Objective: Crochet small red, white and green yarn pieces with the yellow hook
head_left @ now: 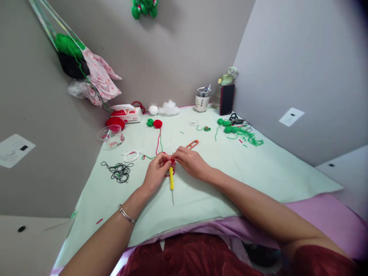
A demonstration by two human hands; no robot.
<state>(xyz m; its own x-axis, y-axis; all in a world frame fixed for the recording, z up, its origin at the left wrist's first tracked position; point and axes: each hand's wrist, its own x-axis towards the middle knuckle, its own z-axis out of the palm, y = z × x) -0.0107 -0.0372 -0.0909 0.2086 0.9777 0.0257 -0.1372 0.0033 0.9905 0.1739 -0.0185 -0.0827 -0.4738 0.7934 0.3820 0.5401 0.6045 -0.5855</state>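
Note:
My left hand (pixel 158 168) and my right hand (pixel 189 160) meet over the middle of the table, fingers pinched together. Between their fingertips is a small piece of red yarn work (pixel 173 161), mostly covered by the fingers. Just below it lies a crochet hook with a yellow handle (pixel 171 180), its thin metal shaft pointing toward me. Red yarn (pixel 157 143) and green yarn run from my hands back to a small red ball (pixel 157 124) and a green ball (pixel 150 122). Beyond my right hand rests an orange tool with a slot (pixel 193 144).
Black cord (pixel 119 172), a white ring (pixel 131 156) and a clear plastic cup (pixel 112 137) lie on the left. A tissue box (pixel 130 114), white stuffing (pixel 169 107), a pen tin (pixel 202 100) and a phone (pixel 227 99) line the back. Green yarn pieces (pixel 244 134) and scissors (pixel 234 118) sit right.

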